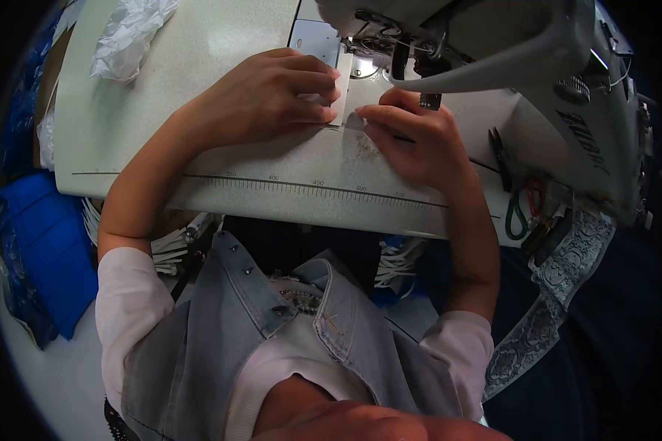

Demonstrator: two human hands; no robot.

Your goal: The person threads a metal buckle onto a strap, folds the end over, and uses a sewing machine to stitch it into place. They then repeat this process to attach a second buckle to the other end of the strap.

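A narrow white strip (344,88) lies on the sewing machine bed, running toward the presser foot area below the machine head (390,51). My left hand (290,95) rests on the bed with curled fingers, their tips gripping the strip's left edge. My right hand (415,132) is just right of the strip's near end, fingers bent and thumb close to the index finger. Whatever lies between those fingertips is too small to make out. A metal plate (315,42) sits beyond my left fingers, and the needle is hidden.
Black-bladed scissors (502,158) and green-handled snips (518,217) lie at the table's right edge. Patterned lace (574,242) hangs off that side. Crumpled white plastic (132,37) lies at the far left. A printed ruler (316,184) runs along the front edge; bundled white strips (401,264) are below.
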